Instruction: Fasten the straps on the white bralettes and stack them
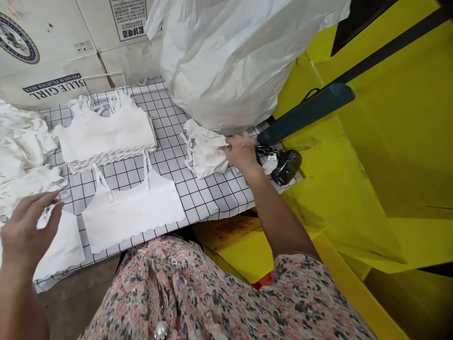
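Observation:
My right hand [243,152] reaches to the far right of the table, its fingers curled at the edge of a bunched white bra top [207,148]. My left hand [30,226] is raised at the lower left, thumb and fingers apart, holding nothing. Below and beyond it a white bra top [63,241] lies partly covered by the hand. Between my hands another white bra top [134,212] is spread flat along the front edge, straps pointing away. Behind that sits a neat stack of white bra tops [106,134].
A heap of crumpled white garments [23,146] lies at the left on the checked tablecloth [201,198]. A big white plastic bag [230,66] stands behind. Cartons [53,56] line the back. Right are a black wrapped bundle [286,166], a dark green bar [307,113] and yellow sheeting [399,141].

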Available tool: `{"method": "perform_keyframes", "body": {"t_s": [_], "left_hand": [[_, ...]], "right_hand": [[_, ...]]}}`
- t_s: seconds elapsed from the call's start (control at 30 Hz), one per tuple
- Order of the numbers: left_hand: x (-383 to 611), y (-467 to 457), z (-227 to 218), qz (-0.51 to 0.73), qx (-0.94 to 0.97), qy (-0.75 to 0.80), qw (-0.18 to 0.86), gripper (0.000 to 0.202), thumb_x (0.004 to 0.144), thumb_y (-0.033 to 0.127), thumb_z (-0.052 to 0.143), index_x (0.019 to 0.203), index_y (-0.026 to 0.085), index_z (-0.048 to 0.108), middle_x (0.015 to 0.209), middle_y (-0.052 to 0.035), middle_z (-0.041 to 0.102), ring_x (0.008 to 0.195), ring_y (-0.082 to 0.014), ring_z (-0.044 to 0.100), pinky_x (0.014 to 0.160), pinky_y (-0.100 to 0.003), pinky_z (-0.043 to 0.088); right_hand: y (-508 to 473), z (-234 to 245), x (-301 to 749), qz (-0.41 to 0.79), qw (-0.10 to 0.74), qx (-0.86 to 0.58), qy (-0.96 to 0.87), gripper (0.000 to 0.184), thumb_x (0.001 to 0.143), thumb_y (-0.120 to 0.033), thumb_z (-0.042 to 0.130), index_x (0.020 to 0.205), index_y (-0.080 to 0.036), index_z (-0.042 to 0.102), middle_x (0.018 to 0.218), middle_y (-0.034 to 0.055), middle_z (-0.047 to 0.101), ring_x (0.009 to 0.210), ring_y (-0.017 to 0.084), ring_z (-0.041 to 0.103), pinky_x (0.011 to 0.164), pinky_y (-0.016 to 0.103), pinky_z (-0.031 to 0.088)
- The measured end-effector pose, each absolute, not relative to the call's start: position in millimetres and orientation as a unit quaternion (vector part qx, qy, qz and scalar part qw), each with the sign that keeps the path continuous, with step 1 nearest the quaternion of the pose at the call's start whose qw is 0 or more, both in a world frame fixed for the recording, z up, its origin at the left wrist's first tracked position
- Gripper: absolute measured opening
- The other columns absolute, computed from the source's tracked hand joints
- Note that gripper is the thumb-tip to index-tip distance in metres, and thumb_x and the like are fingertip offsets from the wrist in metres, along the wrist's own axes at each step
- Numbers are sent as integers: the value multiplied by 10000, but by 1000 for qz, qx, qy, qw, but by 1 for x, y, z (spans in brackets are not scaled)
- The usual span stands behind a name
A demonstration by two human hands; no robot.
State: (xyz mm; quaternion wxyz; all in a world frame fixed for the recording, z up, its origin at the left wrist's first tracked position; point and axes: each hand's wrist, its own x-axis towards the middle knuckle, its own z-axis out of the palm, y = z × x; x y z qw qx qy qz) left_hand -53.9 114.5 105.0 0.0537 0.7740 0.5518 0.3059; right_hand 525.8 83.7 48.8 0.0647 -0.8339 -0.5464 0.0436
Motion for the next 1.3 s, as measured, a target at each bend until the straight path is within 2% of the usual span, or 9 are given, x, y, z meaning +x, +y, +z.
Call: {"method": "perform_keyframes", "body": {"t_s": [0.23, 0.47, 0.6, 0.77, 0.9, 0.97, 1.03, 1.2, 1.3], "left_hand": [[-24, 132, 114, 315, 867, 386, -24, 615, 917, 192, 788, 1423, 528, 691, 1156, 63, 833, 854, -217, 824, 773, -376, 678], [63, 137, 125, 346, 888, 275, 126, 293, 988, 179, 732, 1227, 346, 767, 1002, 29, 812, 792, -144, 776, 741, -290, 653], [141, 140, 138, 379, 858, 213, 275, 235, 1031, 245, 707, 1259, 253, 763, 1091, -52, 800, 917, -142, 777, 867, -292, 661], [213, 163, 162, 423, 769, 162, 450, 714, 847, 502, 921, 1473, 287, 654, 1556, -87, 633, 1494, -336, 595, 1168, -485, 580], [221, 174, 170, 299, 708, 157, 621, 526, 843, 597, 899, 1135, 174, 786, 1102, -83, 795, 1150, -324, 790, 954, -458, 681], [212, 173, 170, 288, 646, 193, 680, 458, 907, 600, 839, 1045, 167, 780, 966, -73, 794, 993, -283, 821, 849, -413, 705], [199, 171, 170, 337, 569, 234, 713, 414, 963, 565, 792, 1092, 174, 763, 993, -72, 799, 1013, -278, 827, 856, -406, 714], [164, 169, 173, 438, 388, 305, 752, 399, 1109, 494, 574, 1316, 176, 696, 1205, -62, 794, 1337, -337, 738, 1096, -488, 664], [150, 166, 173, 459, 317, 310, 770, 396, 1142, 423, 494, 1398, 168, 655, 1279, -59, 793, 1423, -332, 682, 1193, -491, 604]], "right_hand": [[99, 91, 579, 120, 504, -737, -434, 124, 911, -345, 756, 893, -223, 760, 902, 82, 749, 842, 220, 648, 843, 393, 568], [116, 194, 536, 256, 688, -498, -463, 582, 581, -676, 1008, 637, -256, 609, 504, -73, 370, 465, 82, 302, 400, 257, 270], [116, 233, 484, 315, 665, -458, -499, 615, 546, -653, 1040, 594, -259, 571, 518, -65, 335, 477, 74, 301, 396, 248, 242], [120, 260, 437, 403, 583, -413, -572, 588, 608, -643, 1023, 586, -271, 570, 485, -73, 294, 428, 55, 264, 333, 228, 172], [133, 264, 429, 370, 586, -376, -616, 468, 757, -574, 969, 674, -249, 643, 507, -65, 476, 425, 69, 404, 354, 226, 334], [138, 248, 434, 269, 624, -393, -619, 324, 836, -468, 933, 891, -222, 729, 663, -39, 624, 598, 112, 608, 595, 282, 582], [135, 214, 442, 136, 600, -469, -634, 300, 948, -389, 817, 1178, -219, 725, 860, 3, 702, 844, 161, 709, 892, 384, 631], [88, 88, 460, 115, 166, -648, -735, 406, 990, -432, 649, 1353, -266, 722, 1370, 152, 728, 1250, 364, 668, 1090, 640, 517], [63, 43, 480, 111, 74, -693, -708, 373, 970, -209, 512, 1215, -209, 794, 1327, 235, 734, 1241, 450, 665, 1056, 772, 455]]}}
